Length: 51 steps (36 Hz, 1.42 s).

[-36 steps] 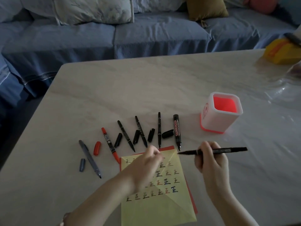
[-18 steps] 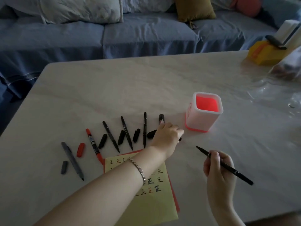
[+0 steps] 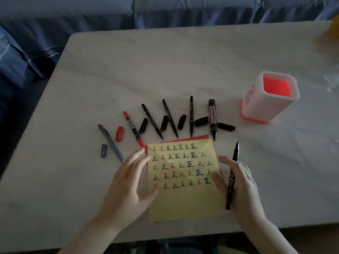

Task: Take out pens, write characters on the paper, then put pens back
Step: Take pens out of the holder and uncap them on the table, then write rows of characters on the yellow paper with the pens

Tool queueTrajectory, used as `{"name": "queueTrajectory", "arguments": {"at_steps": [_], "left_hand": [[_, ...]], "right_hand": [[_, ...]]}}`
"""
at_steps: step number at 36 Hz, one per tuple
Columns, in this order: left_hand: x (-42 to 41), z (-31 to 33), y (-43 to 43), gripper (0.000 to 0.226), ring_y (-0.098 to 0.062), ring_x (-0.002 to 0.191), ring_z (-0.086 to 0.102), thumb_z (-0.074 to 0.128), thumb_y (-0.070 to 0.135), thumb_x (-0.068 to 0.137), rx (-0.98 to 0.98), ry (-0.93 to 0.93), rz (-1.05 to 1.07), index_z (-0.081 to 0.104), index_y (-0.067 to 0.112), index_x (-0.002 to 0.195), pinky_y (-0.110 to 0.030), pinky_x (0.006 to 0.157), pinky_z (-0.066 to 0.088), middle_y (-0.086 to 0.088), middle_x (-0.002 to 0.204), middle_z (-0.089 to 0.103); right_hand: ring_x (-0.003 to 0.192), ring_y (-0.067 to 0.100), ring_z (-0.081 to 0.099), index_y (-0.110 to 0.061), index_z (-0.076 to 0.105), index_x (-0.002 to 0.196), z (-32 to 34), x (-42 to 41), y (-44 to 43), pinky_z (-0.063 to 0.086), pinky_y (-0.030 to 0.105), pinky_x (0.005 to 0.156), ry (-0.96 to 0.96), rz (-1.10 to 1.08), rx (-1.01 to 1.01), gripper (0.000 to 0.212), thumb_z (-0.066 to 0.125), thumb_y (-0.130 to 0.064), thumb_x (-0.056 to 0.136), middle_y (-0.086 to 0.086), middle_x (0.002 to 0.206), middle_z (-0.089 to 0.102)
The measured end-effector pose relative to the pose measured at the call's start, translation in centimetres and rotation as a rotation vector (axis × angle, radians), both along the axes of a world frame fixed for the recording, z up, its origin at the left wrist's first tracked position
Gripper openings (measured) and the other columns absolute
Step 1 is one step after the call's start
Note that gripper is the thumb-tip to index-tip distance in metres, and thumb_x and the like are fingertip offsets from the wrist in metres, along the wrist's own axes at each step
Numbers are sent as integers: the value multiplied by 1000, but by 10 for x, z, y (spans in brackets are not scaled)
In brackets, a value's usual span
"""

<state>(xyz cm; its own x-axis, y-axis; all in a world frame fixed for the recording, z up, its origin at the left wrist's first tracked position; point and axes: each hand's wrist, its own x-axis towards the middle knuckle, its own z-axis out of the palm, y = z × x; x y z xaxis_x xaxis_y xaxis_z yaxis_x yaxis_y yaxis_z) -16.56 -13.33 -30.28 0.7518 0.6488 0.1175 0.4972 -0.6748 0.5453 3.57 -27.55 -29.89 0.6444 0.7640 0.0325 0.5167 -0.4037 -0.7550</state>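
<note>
A yellow paper (image 3: 185, 198) with rows of written characters lies on a red sheet at the table's near edge. My left hand (image 3: 128, 186) rests open at the paper's left edge, fingers spread. My right hand (image 3: 238, 187) is at the paper's right edge and holds a thin uncapped black pen (image 3: 231, 178), tip pointing away from me. Beyond the paper lie several uncapped pens in a row: a grey pen (image 3: 110, 143), a red-tipped pen (image 3: 133, 128), thin black pens and a thick black marker (image 3: 212, 118), with loose caps between them.
A white pen holder (image 3: 256, 109) with a red inside stands upright at the right, beyond the marker. One black cap (image 3: 226, 127) lies between marker and holder. A blue sofa runs behind the table's far edge. A yellow object shows at the far right edge.
My left hand has drawn back from the caps near the marker to the paper's left edge. A black cap now lies right of the marker. My right hand turned the pen upright beside the paper.
</note>
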Motion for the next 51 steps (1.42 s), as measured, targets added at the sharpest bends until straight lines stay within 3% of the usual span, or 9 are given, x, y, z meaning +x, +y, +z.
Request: {"name": "queueTrajectory", "arguments": {"at_steps": [3,7,11,16,38,42,46,48,51], "left_hand": [[-16,-7,-6,81,-7,137,17,46,65,73,-2,68,-39,28,20,139,-41,106,20,9,148,22],[-18,-9,-9,94,-8,139,8,29,81,74,26,157,-109,18,18,143,-48,109,9,4,151,18],[-12,-11,-14,103,-12,140,5,24,86,68,22,199,-150,15,16,143,-48,112,4,-2,152,19],[-7,-14,-21,103,-18,139,11,38,81,67,36,188,-145,25,9,140,-37,114,4,-10,148,31],[-6,-17,-26,97,-22,135,28,48,75,67,67,183,-71,33,6,134,-45,110,19,-12,140,44],[-7,-18,-26,92,-21,136,27,46,72,72,68,211,-76,34,6,135,-44,111,18,-11,142,42],[-8,-18,-25,86,-20,138,25,37,71,77,46,217,-44,35,9,137,-41,111,15,-6,144,39],[-8,-19,-26,85,-22,137,29,36,72,78,56,207,-36,37,9,135,-42,109,17,-6,143,42],[-9,-19,-27,85,-22,136,30,39,71,75,69,188,-28,40,10,133,-44,109,18,-5,141,44]], "right_hand": [[112,3,32,-19,54,113,-4,-9,3,30,32,97,-144,-6,-143,56,57,-53,69,-20,118,42],[128,15,29,-16,52,118,-6,-16,1,29,44,108,-132,-38,-216,62,55,-55,70,-2,136,47],[131,16,25,-16,50,120,-9,-18,0,27,47,110,-130,-36,-221,55,61,-46,76,-2,139,45],[127,9,23,-17,51,116,-11,-16,2,26,45,109,-151,-48,-165,44,64,-37,79,-4,134,48],[128,17,27,-23,55,109,-17,-6,6,27,43,107,-133,-10,-174,37,65,-37,76,-6,134,48],[122,19,37,-14,57,106,-10,-10,5,34,39,101,-107,-33,-64,39,67,-36,75,-12,118,48],[79,5,53,-27,52,102,1,-14,5,43,25,68,-38,-49,188,37,35,-58,89,-5,91,56],[75,2,58,-29,47,102,5,-21,10,46,18,67,78,-24,310,43,25,-63,88,1,89,63],[79,19,63,-25,51,100,13,-39,22,52,24,71,389,-65,400,44,33,-63,86,4,85,65]]}}
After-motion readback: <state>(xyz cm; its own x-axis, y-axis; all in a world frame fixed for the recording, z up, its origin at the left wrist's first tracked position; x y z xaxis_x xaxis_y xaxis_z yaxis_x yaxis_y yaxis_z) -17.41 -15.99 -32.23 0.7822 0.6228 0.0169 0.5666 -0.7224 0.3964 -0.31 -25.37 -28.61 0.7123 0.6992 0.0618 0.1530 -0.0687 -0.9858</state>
